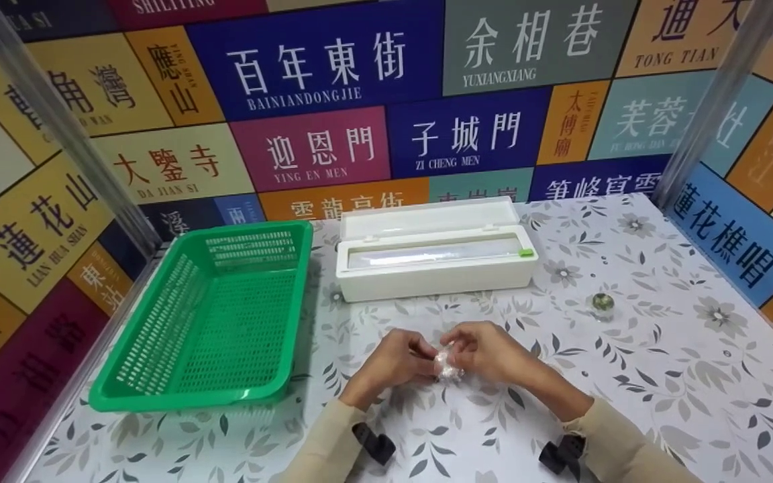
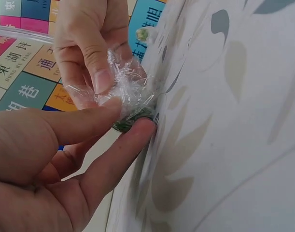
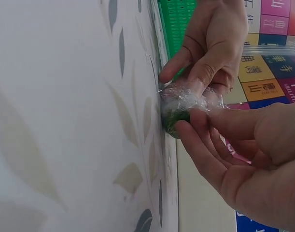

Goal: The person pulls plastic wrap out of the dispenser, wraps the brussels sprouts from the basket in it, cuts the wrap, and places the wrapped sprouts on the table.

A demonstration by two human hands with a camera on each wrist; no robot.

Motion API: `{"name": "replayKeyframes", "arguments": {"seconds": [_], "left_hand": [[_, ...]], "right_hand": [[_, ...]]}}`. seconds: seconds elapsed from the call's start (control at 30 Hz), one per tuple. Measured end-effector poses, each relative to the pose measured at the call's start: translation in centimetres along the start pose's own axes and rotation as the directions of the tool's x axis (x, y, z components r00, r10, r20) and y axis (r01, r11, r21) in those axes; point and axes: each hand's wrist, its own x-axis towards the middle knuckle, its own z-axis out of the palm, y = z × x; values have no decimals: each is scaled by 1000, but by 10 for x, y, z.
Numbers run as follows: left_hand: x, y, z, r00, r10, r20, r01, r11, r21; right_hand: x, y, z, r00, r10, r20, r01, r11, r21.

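Note:
My left hand (image 1: 396, 362) and right hand (image 1: 494, 350) meet just above the patterned tabletop, in front of a white box. Between them is a small round green thing (image 3: 175, 120), bundled in crinkled clear plastic film (image 2: 130, 87). The left thumb and fingers pinch its lower side in the left wrist view. From the opposite side, my right fingers and thumb hold the gathered film. What the green thing is, I cannot tell, as film and fingers cover most of it. A similar film-wrapped ball (image 1: 602, 304) sits alone on the right.
A cling film dispenser box (image 1: 433, 283) stands behind the hands, its lid (image 1: 427, 220) raised and a green slider (image 1: 526, 253) at its right end. On the left is a green plastic basket (image 1: 286, 315). A sign-patterned wall (image 1: 333, 114) closes off the back.

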Motion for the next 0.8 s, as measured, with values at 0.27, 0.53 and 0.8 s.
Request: {"name": "replayKeyframes", "arguments": {"seconds": [0.27,0.53,0.8], "left_hand": [[1,-1,1,1000,-7,-8,7,999,-36],[2,-2,4,999,-7,-47,5,999,-40],[2,1,6,997,-2,-72,4,999,36]], "right_hand": [[1,-1,2,984,107,-144,-114,993,-38],[-2,-7,0,981,160,-109,-170,982,-83],[1,-3,6,976,153,-158,-165,984,-68]]}}
